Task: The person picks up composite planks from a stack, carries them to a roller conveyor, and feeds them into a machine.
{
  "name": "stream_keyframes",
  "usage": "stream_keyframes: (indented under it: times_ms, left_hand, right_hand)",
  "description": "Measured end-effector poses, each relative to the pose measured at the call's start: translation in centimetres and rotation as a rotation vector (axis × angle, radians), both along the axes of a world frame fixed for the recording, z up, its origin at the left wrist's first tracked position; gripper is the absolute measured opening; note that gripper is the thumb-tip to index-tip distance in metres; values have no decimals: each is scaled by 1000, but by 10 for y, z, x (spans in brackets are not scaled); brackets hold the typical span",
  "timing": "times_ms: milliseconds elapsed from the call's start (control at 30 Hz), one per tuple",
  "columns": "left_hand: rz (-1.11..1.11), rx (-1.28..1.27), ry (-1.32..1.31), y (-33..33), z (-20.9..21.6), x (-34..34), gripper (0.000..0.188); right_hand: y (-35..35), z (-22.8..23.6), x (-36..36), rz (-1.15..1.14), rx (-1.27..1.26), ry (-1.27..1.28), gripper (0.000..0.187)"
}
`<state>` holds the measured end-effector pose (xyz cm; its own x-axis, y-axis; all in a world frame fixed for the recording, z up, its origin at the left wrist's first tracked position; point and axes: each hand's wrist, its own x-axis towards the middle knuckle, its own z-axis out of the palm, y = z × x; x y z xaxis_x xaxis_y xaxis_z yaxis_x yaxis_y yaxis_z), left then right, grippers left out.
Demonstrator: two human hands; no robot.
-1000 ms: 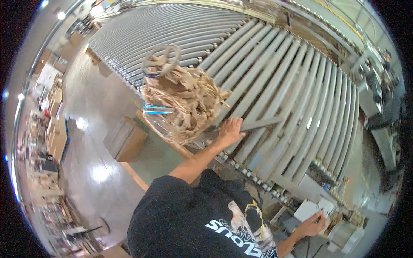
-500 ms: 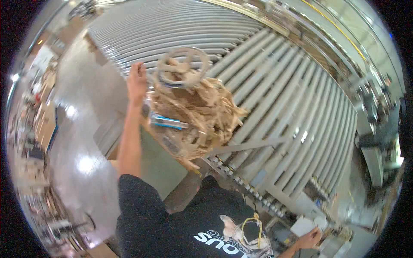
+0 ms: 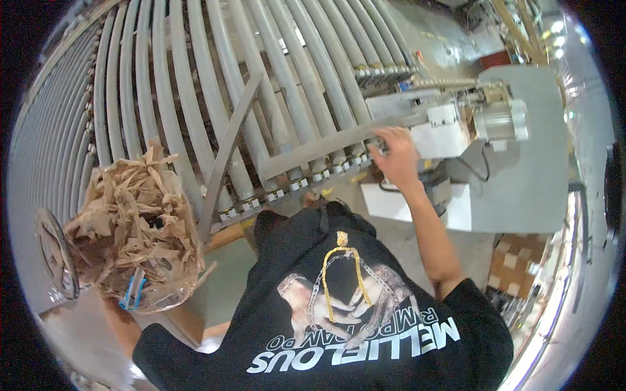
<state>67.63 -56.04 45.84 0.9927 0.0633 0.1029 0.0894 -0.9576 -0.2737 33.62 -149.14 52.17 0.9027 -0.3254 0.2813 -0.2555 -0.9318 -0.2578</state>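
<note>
A bundle of crumpled brown paper [image 3: 147, 221], partly wrapped in clear plastic film [image 3: 179, 296], fills the lower left. A grey spoked wheel [image 3: 55, 254] stands on edge against its left side, and a small blue-edged item [image 3: 135, 290] sits at its near side. My left forearm [image 3: 122, 322] reaches up behind the bundle; the left hand is hidden there, so its grip does not show. My right hand [image 3: 398, 156] is at the right end of a flat metal bar [image 3: 319, 150], thumb and fingers curved with a gap between them. Whether it touches the bar is unclear.
Grey conveyor rollers [image 3: 176, 85] cover the far side, bordered by a rail with white blocks [image 3: 274, 195]. A curved metal strip [image 3: 228, 143] crosses them. On the right, a motor unit [image 3: 499, 120] rests on a grey table [image 3: 521, 189], with a cardboard box [image 3: 517, 264] below.
My view has swung to the right. The paper bundle and wheel now appear at the lower left. My right hand has come up to the metal bar; my left hand has gone out of sight.
</note>
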Motion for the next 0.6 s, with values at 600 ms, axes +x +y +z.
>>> stream_keyframes:
  times_ms: [600]
  left_hand:
    - [-4, 647, -15, 91, 115, -11, 32]
  right_hand:
    - [-55, -92, 121, 481, -239, 301, 54]
